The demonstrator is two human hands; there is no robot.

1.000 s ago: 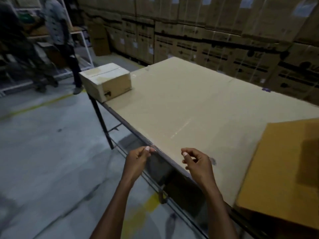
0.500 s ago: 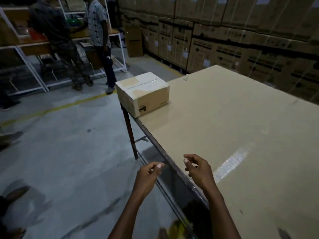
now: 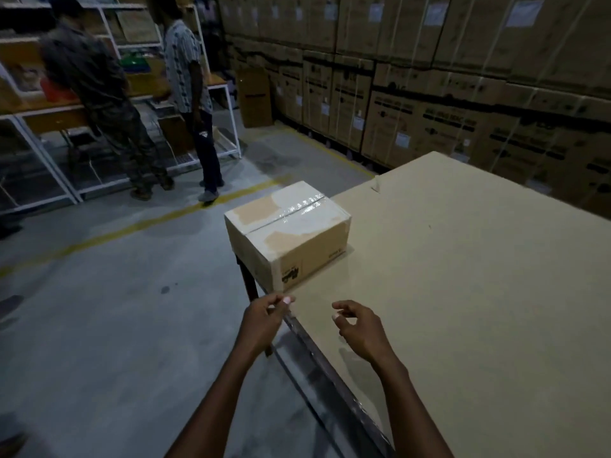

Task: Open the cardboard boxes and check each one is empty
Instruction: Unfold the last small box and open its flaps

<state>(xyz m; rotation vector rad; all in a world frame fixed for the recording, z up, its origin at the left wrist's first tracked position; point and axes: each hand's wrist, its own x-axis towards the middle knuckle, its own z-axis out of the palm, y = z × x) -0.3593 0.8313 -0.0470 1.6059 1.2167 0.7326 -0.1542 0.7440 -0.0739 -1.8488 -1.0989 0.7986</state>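
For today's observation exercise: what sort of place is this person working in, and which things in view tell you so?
Most likely a warehouse: strapped, labelled cartons stacked in a wall, metal shelving, and a yellow line across the concrete floor.

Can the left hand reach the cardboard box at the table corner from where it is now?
Probably yes. The left hand hovers at the table edge, just in front of the cardboard box, holding nothing. Nothing lies between them, and the box's near corner faces it.
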